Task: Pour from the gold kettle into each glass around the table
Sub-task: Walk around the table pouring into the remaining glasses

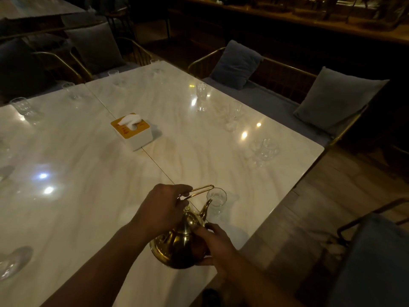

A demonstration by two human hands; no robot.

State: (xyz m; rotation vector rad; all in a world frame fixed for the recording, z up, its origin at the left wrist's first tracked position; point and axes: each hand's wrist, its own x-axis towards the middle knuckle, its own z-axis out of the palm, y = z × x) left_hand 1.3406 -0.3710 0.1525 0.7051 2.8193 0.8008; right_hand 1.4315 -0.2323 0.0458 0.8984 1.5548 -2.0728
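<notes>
The gold kettle [179, 244] is tilted above the white marble table [88, 207], near its front right edge. My left hand [161, 207] grips the thin gold handle from above. My right hand [212, 244] holds the kettle's belly and base. The spout points into a clear glass [217, 199] standing just beyond it. More clear glasses line the right edge, one near [267, 150], one further [234, 110] and one beyond that [201, 90]. Other glasses stand along the far edge, at the left [21, 105], the middle [69, 89] and further right [112, 74].
A white and yellow tissue box [131, 130] sits mid-table. Another glass [13, 262] stands at the near left edge. Grey cushions [235, 64] rest on gold-framed benches right of the table, and a blue chair [374, 258] stands at the near right on the wooden floor.
</notes>
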